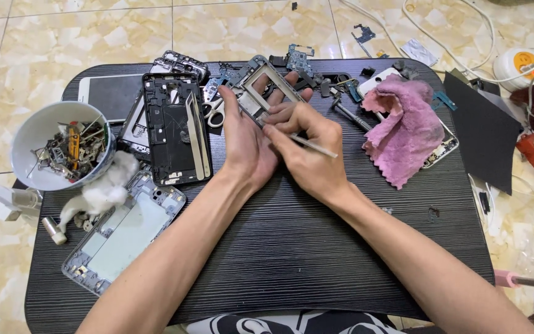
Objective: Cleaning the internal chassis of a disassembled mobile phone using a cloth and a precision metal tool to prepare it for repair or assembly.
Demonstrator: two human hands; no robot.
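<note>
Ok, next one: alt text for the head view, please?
A left hand holds a grey phone frame over a black table while the right hand works on it with a thin metal tool. Around them lie a black phone frame with tweezers on it, a bowl of small parts and a pink cloth.

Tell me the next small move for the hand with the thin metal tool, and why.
Probably slide the tool's tip a little further along the edge of the phone frame. The right hand has the tool pinched with its tip at the frame, and the left hand cradles the frame from beneath.
</note>
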